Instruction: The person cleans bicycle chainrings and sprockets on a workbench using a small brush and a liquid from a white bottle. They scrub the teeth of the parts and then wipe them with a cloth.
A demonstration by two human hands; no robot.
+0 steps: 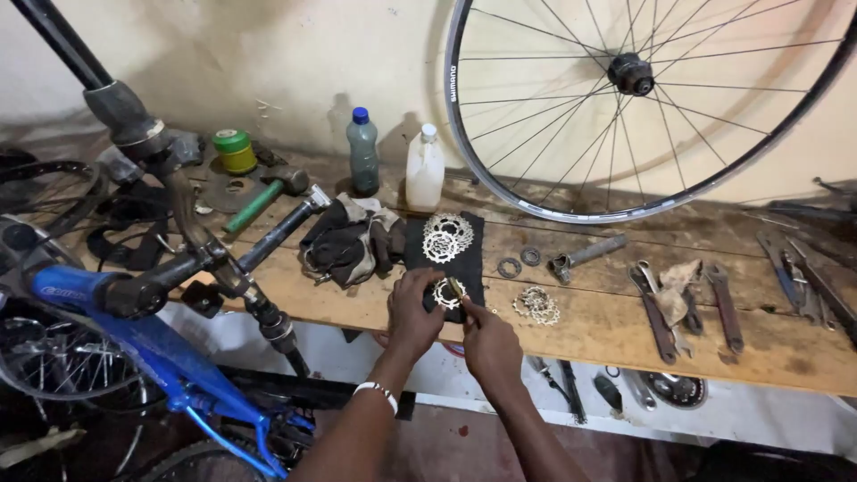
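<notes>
**Two hands on one small sprocket at the counter's front edge**

Both hands meet over a black cloth [466, 268] spread on the wooden counter [616, 330]. The left hand [412, 312] has its fingers closed around a small toothed sprocket [444, 293], holding it on the near end of the cloth. The right hand [489, 344] has its fingers pinched on a thin yellowish tool [458, 290] whose tip touches the sprocket; what kind of tool it is cannot be told. A white band sits on the left wrist.

Farther back on the same cloth lies a stack of larger sprockets [446, 236]. Just right of the cloth, on bare wood, rests another small cluster of sprockets [536, 304], with two metal rings [520, 261] near it. A crumpled dark rag [348, 239] lies just left of the cloth.

Against the wall stand a clear bottle with a blue cap [362, 152] and a white bottle [425, 170], side by side. A spoked wheel [643, 98] leans on the wall to the right. Wrenches [687, 308] lie well apart on the right of the counter. A blue bicycle frame [161, 357] stands at the left, in front of the counter.
</notes>
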